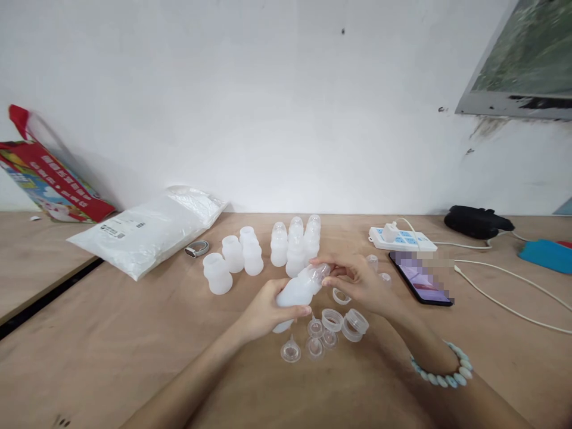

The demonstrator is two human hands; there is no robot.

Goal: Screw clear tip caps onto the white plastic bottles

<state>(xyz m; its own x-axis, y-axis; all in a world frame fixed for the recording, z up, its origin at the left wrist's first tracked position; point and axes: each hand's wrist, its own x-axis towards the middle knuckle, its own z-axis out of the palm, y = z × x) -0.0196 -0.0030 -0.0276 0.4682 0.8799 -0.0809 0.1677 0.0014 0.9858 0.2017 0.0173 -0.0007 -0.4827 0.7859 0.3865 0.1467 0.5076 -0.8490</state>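
Observation:
My left hand is wrapped round the body of a white plastic baby bottle, held tilted above the wooden table. My right hand pinches the clear cap end of that bottle. Below the hands lie several clear nipples and screw rings. Behind them stand several capped bottles and several open white bottles.
A white plastic bag and a red printed bag lie at the back left. A metal clip sits beside the bag. At the right are a power strip, a phone, cables and a black object.

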